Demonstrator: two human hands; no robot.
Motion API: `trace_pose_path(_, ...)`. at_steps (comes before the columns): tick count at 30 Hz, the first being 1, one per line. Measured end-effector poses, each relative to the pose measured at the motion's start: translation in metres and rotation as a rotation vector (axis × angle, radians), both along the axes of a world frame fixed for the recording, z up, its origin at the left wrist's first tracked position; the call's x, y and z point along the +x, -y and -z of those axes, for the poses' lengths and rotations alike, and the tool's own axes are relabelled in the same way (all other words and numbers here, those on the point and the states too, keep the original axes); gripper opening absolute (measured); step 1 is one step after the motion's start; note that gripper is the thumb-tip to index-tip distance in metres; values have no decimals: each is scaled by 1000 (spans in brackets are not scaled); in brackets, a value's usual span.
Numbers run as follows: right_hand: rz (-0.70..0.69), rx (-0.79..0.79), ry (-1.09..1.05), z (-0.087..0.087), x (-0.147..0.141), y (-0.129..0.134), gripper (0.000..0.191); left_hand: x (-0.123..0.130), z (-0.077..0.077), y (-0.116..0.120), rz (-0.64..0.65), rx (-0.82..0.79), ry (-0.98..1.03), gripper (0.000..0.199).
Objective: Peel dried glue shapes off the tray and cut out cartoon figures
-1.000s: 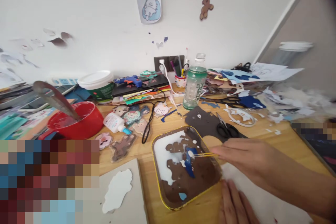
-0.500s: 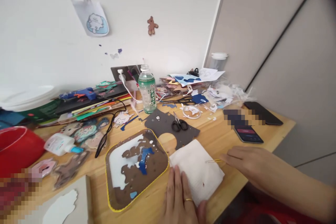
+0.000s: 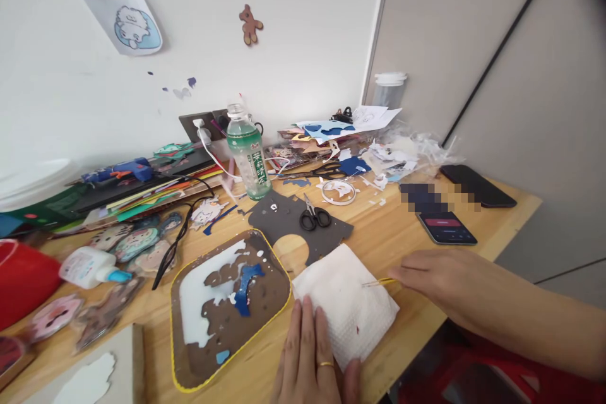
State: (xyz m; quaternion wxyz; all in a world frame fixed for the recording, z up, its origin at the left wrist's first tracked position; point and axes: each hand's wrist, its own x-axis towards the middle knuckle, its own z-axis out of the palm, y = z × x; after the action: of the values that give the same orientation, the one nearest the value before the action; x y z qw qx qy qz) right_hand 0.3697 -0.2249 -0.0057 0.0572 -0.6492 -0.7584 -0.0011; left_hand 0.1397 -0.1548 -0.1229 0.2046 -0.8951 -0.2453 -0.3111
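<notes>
A folded white paper towel lies on the wooden table in front of me, with a small dark reddish spot on it. My left hand, wearing a gold ring, rests with fingers stretched out on the towel's left edge. Pinched in my right hand is a pair of thin gold tweezers, whose tips lie over the towel's right part. Left of the towel is a brown tray with a yellow rim, holding white patches and a blue cut-out piece.
Black-handled scissors lie on dark grey card behind the towel. A green-labelled bottle stands farther back. A phone lies on the right, a glue bottle on the left. Paper scraps are heaped along the wall.
The camera view has shifted slightly, so most things appear farther left and a little higher. Both hands keep the same places on the towel, with the tweezers still over it.
</notes>
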Motion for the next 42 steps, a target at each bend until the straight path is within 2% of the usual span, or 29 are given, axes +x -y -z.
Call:
trace_pose_path(2, 34, -165, -267, -9, 1, 2, 26, -1, -2, 0, -3, 6, -13, 53)
trace_pose_path(4, 136, -316, -590, -14, 2, 5, 26, -1, -4, 1, -1, 20, -43, 54)
trace_pose_path(8, 414, -595, -1137, -3, 5, 11, 28, -1, -7, 1, -2, 45, -81, 55)
trace_pose_path(10, 490, -670, -1300, 7, 8, 14, 26, -1, -9, 1, -11, 24, -82, 54)
trace_pose_path(12, 518, -684, -1337, 15, 11, 17, 28, -1, -9, 1, -17, 4, -89, 53)
trace_pose_path(15, 523, -654, -1204, 17, 15, 23, 35, -1, -9, 1, -5, 31, -85, 55)
trace_pose_path(18, 436, -575, -953, 13, 17, 28, 38, -1, -9, 1, 5, 52, -82, 55)
trace_pose_path(22, 394, -371, -650, 7, 15, 34, 37, -2, -10, 1, 9, 45, -109, 56)
trace_pose_path(24, 370, -274, -583, 5, 11, 37, 34, -2, -11, 0, 4, 44, -118, 56)
trace_pose_path(29, 237, 81, -407, 10, 1, 40, 32, -2, -10, 0, 16, 41, -133, 56)
trace_pose_path(34, 231, 258, -231, 16, 4, 41, 33, -2, -10, 0, -1, 35, -126, 56)
trace_pose_path(37, 232, 306, -135, 18, 7, 43, 34, -2, -10, 1, -4, 22, -129, 56)
trace_pose_path(42, 82, 264, -60, 27, 1, 46, 39, -3, -12, 2, 7, 24, -136, 56)
